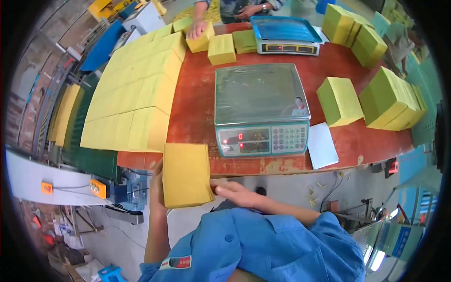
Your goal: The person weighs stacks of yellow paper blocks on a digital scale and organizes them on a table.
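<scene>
A thick, squared stack of yellow paper (186, 174) is held in front of my body, just off the table's near edge. My left hand (158, 183) grips its left side, the fingers mostly hidden behind it. At the lower right side my right hand (235, 193) presses against the stack, fingertips partly hidden. Just beyond, to the right, stands a digital weighing scale (256, 91) with a bare grey-green platform and a lit display. Left of the scale, many similar yellow stacks (124, 94) sit in tight rows.
Other yellow stacks (339, 101) stand on the red table (197, 94) at right. A white paper pad (322, 145) lies beside the scale. Across the table a second scale (286, 35) has a blue tray. A co-worker's hand (197, 29) rests on a yellow stack there.
</scene>
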Tool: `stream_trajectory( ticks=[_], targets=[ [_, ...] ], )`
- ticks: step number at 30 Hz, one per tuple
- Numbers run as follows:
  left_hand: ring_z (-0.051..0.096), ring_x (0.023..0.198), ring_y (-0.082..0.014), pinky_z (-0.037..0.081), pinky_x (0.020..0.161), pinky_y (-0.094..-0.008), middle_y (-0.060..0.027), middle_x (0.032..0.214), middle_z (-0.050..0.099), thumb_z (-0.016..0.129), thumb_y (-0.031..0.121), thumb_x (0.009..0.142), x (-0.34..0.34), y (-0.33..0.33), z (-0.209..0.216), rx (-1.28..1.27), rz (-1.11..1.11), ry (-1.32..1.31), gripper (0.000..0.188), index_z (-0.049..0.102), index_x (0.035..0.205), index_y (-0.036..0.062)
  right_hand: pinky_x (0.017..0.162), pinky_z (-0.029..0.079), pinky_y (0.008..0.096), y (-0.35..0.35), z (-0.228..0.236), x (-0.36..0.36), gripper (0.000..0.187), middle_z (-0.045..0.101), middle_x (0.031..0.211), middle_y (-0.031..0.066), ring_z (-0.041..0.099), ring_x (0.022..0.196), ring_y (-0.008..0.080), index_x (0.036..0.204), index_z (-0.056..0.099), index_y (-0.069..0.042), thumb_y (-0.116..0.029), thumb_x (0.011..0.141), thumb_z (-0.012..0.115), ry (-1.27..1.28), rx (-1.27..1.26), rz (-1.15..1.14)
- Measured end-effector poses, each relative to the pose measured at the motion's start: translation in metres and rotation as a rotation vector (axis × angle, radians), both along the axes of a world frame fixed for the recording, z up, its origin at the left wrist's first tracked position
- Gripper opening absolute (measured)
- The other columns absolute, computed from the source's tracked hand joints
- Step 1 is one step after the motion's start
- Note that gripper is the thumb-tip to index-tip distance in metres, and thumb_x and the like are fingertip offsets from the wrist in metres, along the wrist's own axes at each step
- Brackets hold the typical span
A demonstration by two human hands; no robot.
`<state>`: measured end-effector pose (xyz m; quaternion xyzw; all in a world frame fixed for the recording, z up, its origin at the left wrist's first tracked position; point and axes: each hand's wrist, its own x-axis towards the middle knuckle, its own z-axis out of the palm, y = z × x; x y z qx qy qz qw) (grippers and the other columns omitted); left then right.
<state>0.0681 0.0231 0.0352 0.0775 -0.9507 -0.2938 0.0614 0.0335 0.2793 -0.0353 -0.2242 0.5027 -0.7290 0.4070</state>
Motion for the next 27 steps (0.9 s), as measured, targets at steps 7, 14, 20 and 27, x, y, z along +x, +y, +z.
stream_trajectory(
  ticks=[7,14,20,27],
  targets=[
    [0.057,0.108,-0.0188,0.051,0.091,-0.0326,-0.0082,0.123,0.057,0.052,0.02,0.099,-0.099,0.095,-0.024,1.346,-0.266,0.196,0.037,0.048,0.132,0.0043,0.105,0.036,0.0403,0.072,0.092,-0.068,0.023,0.054,0.125,0.0176,0.046,0.125,0.0332,0.113,0.057,-0.003,-0.012,0.092,0.056,0.896,0.106,-0.702],
    [0.054,0.117,-0.0179,0.048,0.097,-0.0347,-0.008,0.132,0.052,0.043,0.026,0.102,-0.249,0.227,0.04,2.023,-0.46,0.03,0.043,0.037,0.141,0.0075,0.103,0.038,0.0313,0.108,0.139,-0.182,0.034,0.054,0.133,0.0144,0.052,0.121,0.0227,0.128,0.055,-0.001,-0.009,0.095,0.05,0.903,0.232,-1.096],
    [0.059,0.107,-0.0171,0.051,0.087,-0.032,-0.0069,0.124,0.058,0.04,0.03,0.102,-0.262,0.225,0.008,2.025,0.016,-0.2,0.032,0.052,0.123,0.008,0.095,0.04,0.0258,0.122,0.147,-0.227,0.035,0.063,0.115,0.0072,0.055,0.108,0.0125,0.123,0.06,0.0,-0.02,0.098,0.045,0.566,0.271,-0.847],
    [0.063,0.096,-0.0198,0.05,0.086,-0.0323,-0.01,0.107,0.065,0.049,0.018,0.098,-0.198,0.185,-0.048,2.153,-0.165,-0.539,0.022,0.057,0.112,0.0034,0.095,0.044,0.0313,0.091,0.143,-0.237,0.033,0.063,0.118,0.0135,0.056,0.114,0.0216,0.117,0.063,0.001,-0.013,0.09,0.05,0.821,0.644,-0.838]
  ],
)
